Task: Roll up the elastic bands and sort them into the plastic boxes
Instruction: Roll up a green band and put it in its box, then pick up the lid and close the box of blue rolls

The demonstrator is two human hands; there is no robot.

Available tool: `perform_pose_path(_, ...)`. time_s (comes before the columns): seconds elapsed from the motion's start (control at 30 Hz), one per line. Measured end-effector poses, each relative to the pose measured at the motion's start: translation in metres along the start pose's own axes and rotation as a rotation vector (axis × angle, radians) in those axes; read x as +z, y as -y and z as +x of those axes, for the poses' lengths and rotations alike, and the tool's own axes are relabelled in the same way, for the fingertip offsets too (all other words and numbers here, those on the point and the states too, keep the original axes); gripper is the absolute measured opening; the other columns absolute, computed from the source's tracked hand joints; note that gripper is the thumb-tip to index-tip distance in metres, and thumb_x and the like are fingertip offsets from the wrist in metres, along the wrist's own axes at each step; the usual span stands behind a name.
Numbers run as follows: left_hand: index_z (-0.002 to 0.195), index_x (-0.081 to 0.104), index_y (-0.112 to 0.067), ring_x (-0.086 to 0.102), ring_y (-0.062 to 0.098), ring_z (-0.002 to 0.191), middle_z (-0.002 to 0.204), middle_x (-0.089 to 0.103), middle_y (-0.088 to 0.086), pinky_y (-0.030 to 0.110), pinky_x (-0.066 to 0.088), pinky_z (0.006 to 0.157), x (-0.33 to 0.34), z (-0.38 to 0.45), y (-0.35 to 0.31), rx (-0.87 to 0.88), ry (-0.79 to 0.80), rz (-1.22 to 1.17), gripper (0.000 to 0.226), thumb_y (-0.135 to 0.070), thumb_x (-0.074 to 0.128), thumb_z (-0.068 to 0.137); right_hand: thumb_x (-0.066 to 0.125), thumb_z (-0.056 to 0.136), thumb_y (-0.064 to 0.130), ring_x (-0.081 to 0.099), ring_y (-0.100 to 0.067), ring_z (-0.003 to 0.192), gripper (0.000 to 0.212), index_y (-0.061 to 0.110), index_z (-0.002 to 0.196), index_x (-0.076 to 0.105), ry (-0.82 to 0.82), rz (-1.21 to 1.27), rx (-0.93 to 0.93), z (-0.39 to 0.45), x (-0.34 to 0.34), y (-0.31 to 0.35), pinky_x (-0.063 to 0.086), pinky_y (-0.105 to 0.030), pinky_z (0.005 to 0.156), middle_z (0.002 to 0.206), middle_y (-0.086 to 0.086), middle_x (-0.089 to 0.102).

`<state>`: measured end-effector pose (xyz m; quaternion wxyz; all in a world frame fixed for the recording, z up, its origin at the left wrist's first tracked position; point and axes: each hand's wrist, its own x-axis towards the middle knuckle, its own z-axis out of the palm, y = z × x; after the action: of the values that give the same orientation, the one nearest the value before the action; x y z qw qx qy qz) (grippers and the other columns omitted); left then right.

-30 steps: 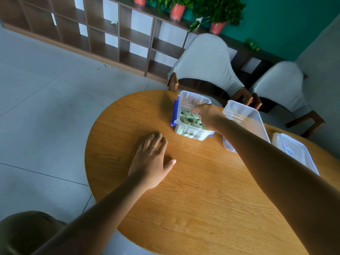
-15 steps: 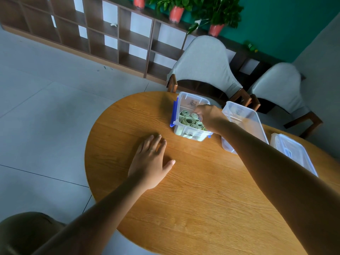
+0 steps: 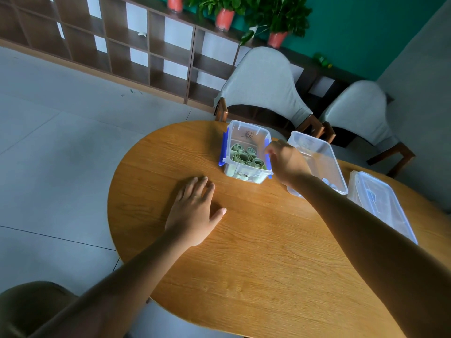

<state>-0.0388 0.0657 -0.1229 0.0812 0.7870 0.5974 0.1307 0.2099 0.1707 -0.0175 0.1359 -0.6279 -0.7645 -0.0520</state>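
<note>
Head view, centre of the frame: round wooden table (image 3: pixel 244 252) with warm oak grain. Upper centre: small clear plastic box with blue side clips (image 3: pixel 246 152), dark handwriting on its walls, packed with several rolled-up pale green elastic bands (image 3: pixel 244 158), coils facing up. Just right of it: second clear plastic box (image 3: pixel 317 162), apparently empty of bands, partly hidden behind the forearm. At the right edge: flat clear plastic lid or shallow container (image 3: pixel 383 206), too blurred to tell which.

Left hand (image 3: pixel 195 213) flat on the tabletop, left of centre, fingers straight and slightly spread, holding nothing. Right hand (image 3: pixel 288 162) beside the right rim of the clipped box, between the two boxes, fingers loosely curled and motion-blurred; no band visible in the grip, though cannot tell for certain whether something small sits between the fingertips.

Upper part of the frame: two grey upholstered chairs with wooden legs (image 3: pixel 263 93), a brown open-grid wooden shelf unit (image 3: pixel 122 45), potted green plants in red pots (image 3: pixel 224 18) against a teal wall.

Judging progress: green rolls already sorted into the clipped box; no loose, unrolled bands visible anywhere on the table. Probably near the end of this batch, or about to fetch more bands from out of view; second box not yet filled, lid not yet fitted
</note>
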Motion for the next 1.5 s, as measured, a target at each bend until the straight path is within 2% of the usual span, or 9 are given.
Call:
perform_pose_path(0.17, 0.159, 0.022, -0.020, 0.005, 0.026, 0.155, 0.168, 0.010, 0.003, 0.046, 0.014, 0.123, 0.000, -0.001, -0.004, -0.005, 0.011, 0.012, 0.077, -0.067, 0.024, 0.098, 0.049, 0.102, 0.015, 0.060, -0.019, 0.079, 0.017, 0.012, 0.107, 0.064, -0.060, 0.018, -0.006, -0.034, -0.003, -0.019, 0.042, -0.021, 0.058, 0.104, -0.007, 0.066)
perform_pose_path(0.33, 0.151, 0.040, -0.018, 0.023, 0.030, 0.150, 0.163, 0.030, 0.005, 0.047, 0.025, 0.119, -0.003, -0.003, -0.007, 0.026, -0.026, 0.084, 0.067, -0.060, 0.030, 0.099, 0.047, 0.102, 0.016, 0.064, -0.027, 0.091, 0.018, 0.012, 0.108, 0.063, -0.078, 0.056, 0.080, -0.075, -0.012, -0.040, 0.056, -0.038, 0.070, 0.112, -0.009, 0.066)
perform_pose_path(0.57, 0.137, 0.055, -0.022, 0.040, 0.023, 0.139, 0.151, 0.048, -0.001, 0.041, 0.039, 0.108, -0.005, -0.007, -0.025, 0.066, -0.042, 0.056, 0.044, -0.043, 0.043, 0.101, 0.049, 0.102, 0.015, 0.067, -0.026, 0.095, 0.018, 0.017, 0.114, 0.062, -0.088, 0.022, 0.151, -0.122, -0.025, -0.075, 0.057, -0.033, 0.067, 0.118, -0.007, 0.066)
perform_pose_path(0.7, 0.131, 0.059, -0.021, 0.047, 0.020, 0.131, 0.140, 0.055, -0.003, 0.038, 0.048, 0.099, -0.009, -0.009, -0.050, 0.112, -0.054, 0.014, 0.037, -0.038, 0.048, 0.100, 0.047, 0.103, 0.017, 0.066, -0.027, 0.101, 0.018, 0.017, 0.114, 0.062, -0.078, 0.040, 0.230, -0.147, -0.034, -0.096, 0.048, -0.026, 0.065, 0.122, -0.007, 0.064)
perform_pose_path(0.97, 0.125, 0.062, -0.019, 0.052, 0.019, 0.119, 0.125, 0.062, -0.003, 0.038, 0.047, 0.100, -0.003, -0.006, -0.106, 0.209, -0.080, -0.028, 0.033, -0.035, 0.050, 0.100, 0.051, 0.100, 0.022, 0.062, -0.021, 0.091, 0.013, 0.019, 0.111, 0.059, -0.191, 0.046, 0.393, -0.188, -0.042, -0.168, 0.056, -0.037, 0.069, 0.108, -0.006, 0.067)
perform_pose_path(1.1, 0.125, 0.063, -0.021, 0.054, 0.017, 0.116, 0.123, 0.063, -0.005, 0.036, 0.047, 0.099, -0.001, -0.004, -0.133, 0.249, -0.109, -0.029, 0.031, -0.035, 0.051, 0.100, 0.065, 0.094, 0.037, 0.055, -0.031, 0.114, 0.046, 0.013, 0.130, 0.049, -0.146, -0.020, 0.597, -0.202, -0.037, -0.208, 0.053, -0.049, 0.092, 0.126, -0.014, 0.060)
perform_pose_path(1.23, 0.122, 0.064, -0.021, 0.057, 0.017, 0.112, 0.119, 0.064, -0.005, 0.035, 0.048, 0.095, 0.003, -0.002, -0.153, 0.259, -0.114, -0.055, 0.029, -0.034, 0.052, 0.100, 0.058, 0.090, 0.061, 0.041, -0.042, 0.129, 0.078, 0.008, 0.143, 0.036, -0.099, 0.010, 0.910, -0.210, -0.033, -0.246, 0.039, -0.054, 0.106, 0.142, -0.022, 0.045)
perform_pose_path(1.37, 0.120, 0.063, -0.021, 0.057, 0.017, 0.111, 0.117, 0.065, -0.005, 0.034, 0.049, 0.091, 0.009, -0.004, -0.170, 0.274, -0.099, -0.063, 0.027, -0.034, 0.051, 0.100, 0.059, 0.083, 0.071, 0.039, -0.042, 0.131, 0.093, 0.006, 0.143, 0.031, -0.043, 0.121, 1.163, -0.216, -0.030, -0.281, 0.037, -0.052, 0.110, 0.143, -0.024, 0.042)
perform_pose_path(1.5, 0.119, 0.063, -0.022, 0.058, 0.016, 0.111, 0.116, 0.065, -0.007, 0.032, 0.049, 0.090, 0.015, -0.004, -0.179, 0.272, -0.092, -0.072, 0.026, -0.035, 0.050, 0.100, 0.069, 0.076, 0.069, 0.038, -0.040, 0.131, 0.101, 0.005, 0.144, 0.029, -0.055, 0.241, 1.221, -0.214, -0.028, -0.298, 0.038, -0.051, 0.110, 0.143, -0.023, 0.041)
